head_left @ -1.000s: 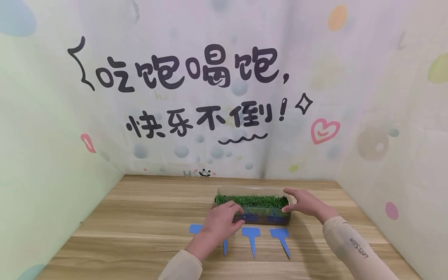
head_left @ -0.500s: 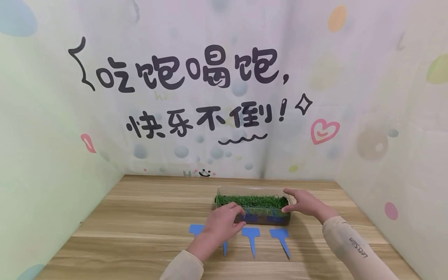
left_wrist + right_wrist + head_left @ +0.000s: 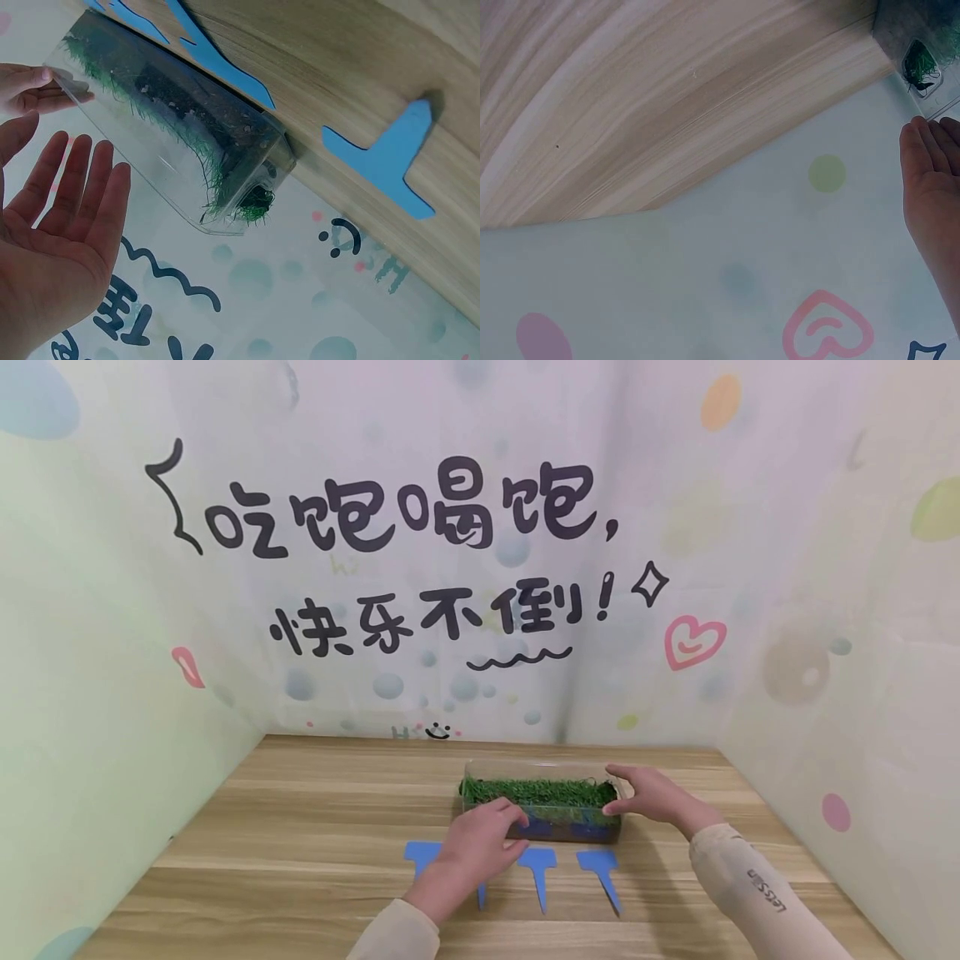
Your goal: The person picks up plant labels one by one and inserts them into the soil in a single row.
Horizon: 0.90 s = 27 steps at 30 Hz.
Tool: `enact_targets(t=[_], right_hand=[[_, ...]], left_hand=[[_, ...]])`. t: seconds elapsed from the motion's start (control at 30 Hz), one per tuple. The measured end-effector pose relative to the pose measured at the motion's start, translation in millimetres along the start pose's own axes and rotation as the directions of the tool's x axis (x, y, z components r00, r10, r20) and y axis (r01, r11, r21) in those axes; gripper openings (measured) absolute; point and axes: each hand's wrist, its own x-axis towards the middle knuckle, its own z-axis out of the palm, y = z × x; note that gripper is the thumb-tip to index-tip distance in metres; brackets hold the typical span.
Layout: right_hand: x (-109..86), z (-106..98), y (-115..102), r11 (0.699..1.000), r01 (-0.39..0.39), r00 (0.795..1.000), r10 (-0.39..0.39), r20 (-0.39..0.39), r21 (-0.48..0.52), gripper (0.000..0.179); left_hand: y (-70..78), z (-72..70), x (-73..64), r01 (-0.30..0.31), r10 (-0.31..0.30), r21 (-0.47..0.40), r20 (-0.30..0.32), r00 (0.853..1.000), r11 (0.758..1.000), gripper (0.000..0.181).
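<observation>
A long clear plastic box with green grass growing on dark soil stands upright on the table. At its right end, my right hand spans the box's width, thumb at the front corner and fingers along the back. The right wrist view shows those fingers straight against the box corner. In front of the box is my left hand, holding nothing, its fingers loosely extended and apart from the front wall. Several flat blue T-shaped plant labels lie before the box, partly covered by this hand.
The wood-grain table runs back to a printed cloth wall with dark lettering. Cloth side walls close off the left and right. Another blue label lies left of the left hand.
My left hand has shifted slightly right and toward me, drawing a little away from the front wall of the box. The right hand, the box and the labels stay in place.
</observation>
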Motion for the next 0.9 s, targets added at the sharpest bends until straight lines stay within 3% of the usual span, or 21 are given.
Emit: enact_targets(t=[0.9], right_hand=[[-2.7,-3.2,-2.4,1.0,0.018,1.0,-0.018,-0.001,-0.016,0.084]], left_hand=[[9.7,3.5,3.0,-0.022,0.022,0.013,0.023,1.0,1.0,0.021]])
